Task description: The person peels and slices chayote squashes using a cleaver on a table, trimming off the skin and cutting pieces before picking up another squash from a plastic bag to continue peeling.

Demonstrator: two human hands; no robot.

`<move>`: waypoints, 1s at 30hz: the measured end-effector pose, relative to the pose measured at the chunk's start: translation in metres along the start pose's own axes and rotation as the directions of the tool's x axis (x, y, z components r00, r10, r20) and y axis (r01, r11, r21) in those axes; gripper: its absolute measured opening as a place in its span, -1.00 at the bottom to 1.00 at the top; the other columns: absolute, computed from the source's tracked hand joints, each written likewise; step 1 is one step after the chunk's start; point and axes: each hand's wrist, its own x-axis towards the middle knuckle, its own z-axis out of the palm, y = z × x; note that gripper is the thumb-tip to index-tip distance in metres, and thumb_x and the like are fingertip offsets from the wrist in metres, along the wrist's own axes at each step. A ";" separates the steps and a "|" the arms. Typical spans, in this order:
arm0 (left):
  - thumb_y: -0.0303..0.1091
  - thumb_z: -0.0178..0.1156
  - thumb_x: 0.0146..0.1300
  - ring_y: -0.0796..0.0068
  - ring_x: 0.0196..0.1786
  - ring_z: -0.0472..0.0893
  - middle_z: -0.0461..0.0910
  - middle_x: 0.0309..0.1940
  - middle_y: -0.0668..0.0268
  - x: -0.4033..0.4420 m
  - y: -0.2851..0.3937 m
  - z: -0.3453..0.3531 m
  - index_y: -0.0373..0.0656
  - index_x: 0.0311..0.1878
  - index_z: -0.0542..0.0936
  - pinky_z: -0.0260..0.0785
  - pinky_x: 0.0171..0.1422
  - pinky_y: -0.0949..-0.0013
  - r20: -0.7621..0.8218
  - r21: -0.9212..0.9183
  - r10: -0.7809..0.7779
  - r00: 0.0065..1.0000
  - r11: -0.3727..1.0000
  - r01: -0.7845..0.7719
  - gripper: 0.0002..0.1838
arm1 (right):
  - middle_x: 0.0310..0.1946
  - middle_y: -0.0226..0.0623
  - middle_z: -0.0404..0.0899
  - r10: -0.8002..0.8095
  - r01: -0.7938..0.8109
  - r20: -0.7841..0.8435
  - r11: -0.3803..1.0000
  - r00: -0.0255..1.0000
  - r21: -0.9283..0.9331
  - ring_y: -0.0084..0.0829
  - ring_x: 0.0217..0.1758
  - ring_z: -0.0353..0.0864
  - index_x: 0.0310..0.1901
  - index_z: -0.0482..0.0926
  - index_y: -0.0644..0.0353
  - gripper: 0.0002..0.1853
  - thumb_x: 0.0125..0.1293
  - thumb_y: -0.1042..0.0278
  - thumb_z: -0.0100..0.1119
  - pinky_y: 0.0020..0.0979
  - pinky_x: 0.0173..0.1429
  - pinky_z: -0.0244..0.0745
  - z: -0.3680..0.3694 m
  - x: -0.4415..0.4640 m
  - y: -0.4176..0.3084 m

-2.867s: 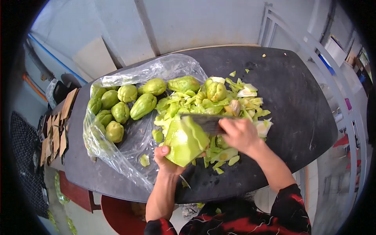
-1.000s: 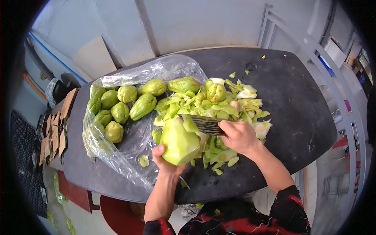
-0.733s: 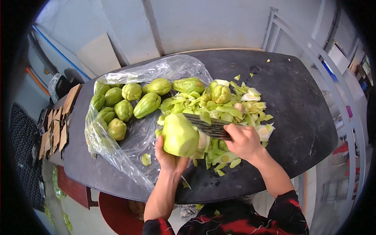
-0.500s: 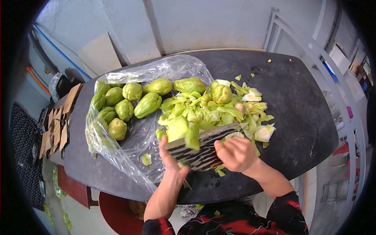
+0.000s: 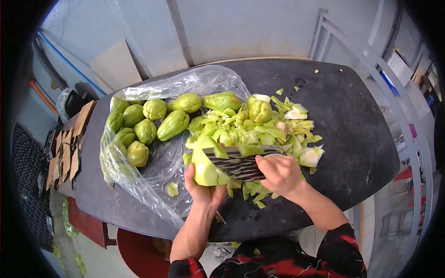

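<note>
My left hand is wrapped round the lower end of a pale, peeled chayote, holding it above the near side of the table. A broad knife with a black-and-white striped blade is in my right hand, its fingers closed round the grip at the right. The blade lies against the chayote's right side, with green scraps on it. Behind the knife spreads a heap of green peelings, on which an unpeeled chayote rests.
A clear plastic bag lies open on the dark table, with several whole chayotes on it. Cut pale chunks sit right of the peelings. A red tub stands below the near edge; a grey metal railing stands right.
The knife blade has turned flatter and moved up, uncovering more of the chayote. The strip of peel that hung over the blade has gone from there. The left hand has shifted slightly down and left.
</note>
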 end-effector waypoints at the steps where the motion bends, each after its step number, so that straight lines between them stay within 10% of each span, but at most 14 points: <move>1: 0.26 0.16 0.20 0.03 0.32 0.48 0.46 0.29 -0.05 0.001 0.002 -0.001 -0.21 0.41 0.35 0.30 0.46 -0.04 0.002 -0.003 0.004 1.000 1.000 -0.004 -0.13 | -0.54 -0.30 0.59 0.013 -0.013 0.005 1.000 1.000 0.010 -0.34 -0.53 0.64 -0.23 0.57 0.35 -0.74 -0.05 0.56 0.24 -0.35 -0.47 0.56 0.000 -0.001 0.000; 15: 0.30 0.23 0.06 0.08 0.18 0.57 0.44 0.28 0.05 -0.001 0.011 -0.008 -0.24 0.53 0.11 0.54 0.17 0.01 0.346 0.157 -0.130 0.929 0.984 0.079 0.11 | -0.64 -0.35 0.51 0.091 -0.090 0.002 0.986 0.996 0.138 -0.33 -0.60 0.62 -0.33 0.47 0.21 -0.76 -0.08 0.57 0.28 -0.33 -0.57 0.49 -0.007 -0.001 0.011; 20: 0.13 0.34 -0.13 0.00 0.16 0.55 0.46 0.17 -0.03 -0.003 0.009 -0.002 -0.14 0.52 0.14 0.58 0.05 -0.01 0.111 0.120 -0.136 0.985 0.985 0.122 0.13 | -0.62 -0.32 0.51 0.034 -0.034 0.004 0.981 0.999 0.192 -0.28 -0.56 0.64 -0.36 0.45 0.21 -0.74 -0.13 0.56 0.29 -0.30 -0.53 0.51 -0.022 0.009 -0.010; 24: 0.31 0.29 -0.01 0.03 0.22 0.52 0.36 0.30 -0.08 0.002 0.009 -0.009 -0.18 0.54 0.13 0.57 0.10 -0.03 0.428 0.146 -0.195 0.882 0.979 0.146 0.14 | -0.52 -0.16 0.60 0.279 -0.305 0.172 0.939 0.945 0.157 -0.11 -0.51 0.65 -0.26 0.48 0.26 -0.77 0.05 0.56 0.32 -0.23 -0.47 0.50 -0.003 -0.002 0.021; 30: 0.45 -0.03 0.29 0.07 0.21 0.52 0.51 0.21 -0.03 -0.002 0.008 -0.012 -0.19 0.40 0.37 0.31 0.39 -0.11 0.101 -0.240 -0.082 0.991 0.965 0.104 -0.09 | -0.57 -0.22 0.57 0.187 -0.191 0.037 0.969 0.982 0.158 -0.20 -0.56 0.64 -0.25 0.52 0.28 -0.73 -0.02 0.54 0.36 -0.27 -0.50 0.52 -0.013 0.006 0.004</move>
